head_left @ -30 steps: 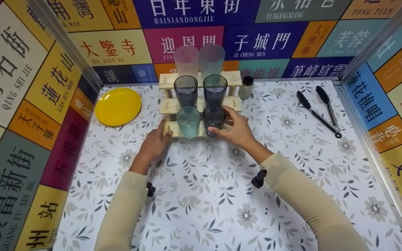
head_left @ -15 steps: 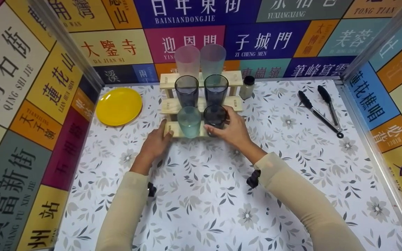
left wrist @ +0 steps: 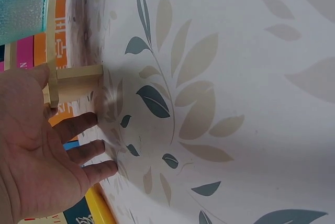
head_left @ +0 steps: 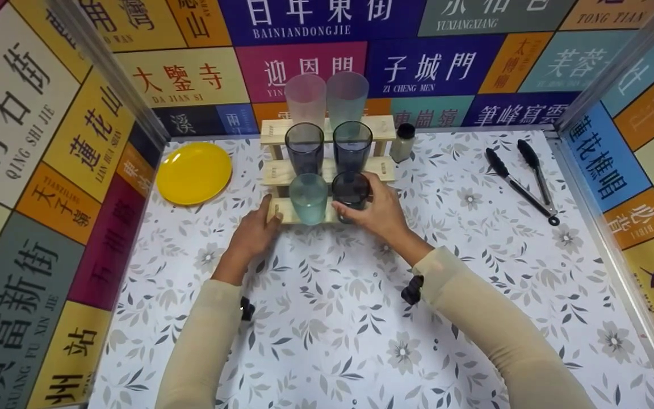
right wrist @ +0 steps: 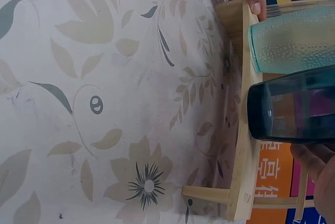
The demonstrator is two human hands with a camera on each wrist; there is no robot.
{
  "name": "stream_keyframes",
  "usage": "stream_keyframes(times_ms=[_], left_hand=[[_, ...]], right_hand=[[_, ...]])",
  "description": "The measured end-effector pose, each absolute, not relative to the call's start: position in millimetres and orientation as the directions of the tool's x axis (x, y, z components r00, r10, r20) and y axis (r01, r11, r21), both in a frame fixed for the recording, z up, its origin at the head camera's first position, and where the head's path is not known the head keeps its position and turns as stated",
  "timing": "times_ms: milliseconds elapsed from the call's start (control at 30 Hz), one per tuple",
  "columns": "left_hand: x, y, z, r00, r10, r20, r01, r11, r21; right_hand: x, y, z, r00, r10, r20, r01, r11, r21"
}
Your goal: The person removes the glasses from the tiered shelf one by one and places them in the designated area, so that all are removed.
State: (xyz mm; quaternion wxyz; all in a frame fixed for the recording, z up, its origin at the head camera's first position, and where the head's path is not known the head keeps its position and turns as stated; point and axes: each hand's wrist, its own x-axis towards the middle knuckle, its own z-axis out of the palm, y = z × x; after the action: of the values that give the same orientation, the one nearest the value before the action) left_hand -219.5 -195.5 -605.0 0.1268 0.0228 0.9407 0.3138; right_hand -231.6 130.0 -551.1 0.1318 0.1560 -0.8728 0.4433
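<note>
A stepped wooden rack [head_left: 273, 171] carries drinking glasses in pairs on its three levels. My right hand [head_left: 381, 210] holds a dark grey glass [head_left: 347, 187] on the lowest step, thumb at the front and fingers round its right side. In the right wrist view this dark glass [right wrist: 293, 110] stands upright with its base at the board. Beside it, apart, is a pale green textured glass [head_left: 307, 199]. My left hand [head_left: 253, 233] pinches the left end of the lowest step; the left wrist view shows its other fingers spread beside the rack [left wrist: 78, 80].
Two dark glasses [head_left: 304, 149] fill the middle step, and two frosted glasses [head_left: 305, 99] the top one. Right of the rack stands a black-capped jar [head_left: 402, 145]. A yellow plate [head_left: 193, 173] lies left, black-tipped tongs [head_left: 523, 187] right. Printed panels enclose the table.
My right hand has shifted slightly left, its thumb moving up and left across the front of the dark glass. The left hand keeps its place on the rack.
</note>
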Motion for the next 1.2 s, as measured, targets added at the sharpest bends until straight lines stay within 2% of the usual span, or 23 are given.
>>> stream_keyframes(times_ms=[433, 1200], left_hand=[[-219.1, -195.2, -603.7, -0.968, 0.118, -0.223, -0.041, 0.799, 0.600], [-220.2, -195.3, -603.9, -0.969, 0.120, -0.217, -0.042, 0.783, 0.620]], right_hand=[[-232.8, 142.5, -544.3, -0.882, -0.172, 0.439, -0.462, 0.497, -0.735], [-232.9, 230.6, -536.4, -0.931, -0.109, 0.349, -0.346, 0.568, -0.747]])
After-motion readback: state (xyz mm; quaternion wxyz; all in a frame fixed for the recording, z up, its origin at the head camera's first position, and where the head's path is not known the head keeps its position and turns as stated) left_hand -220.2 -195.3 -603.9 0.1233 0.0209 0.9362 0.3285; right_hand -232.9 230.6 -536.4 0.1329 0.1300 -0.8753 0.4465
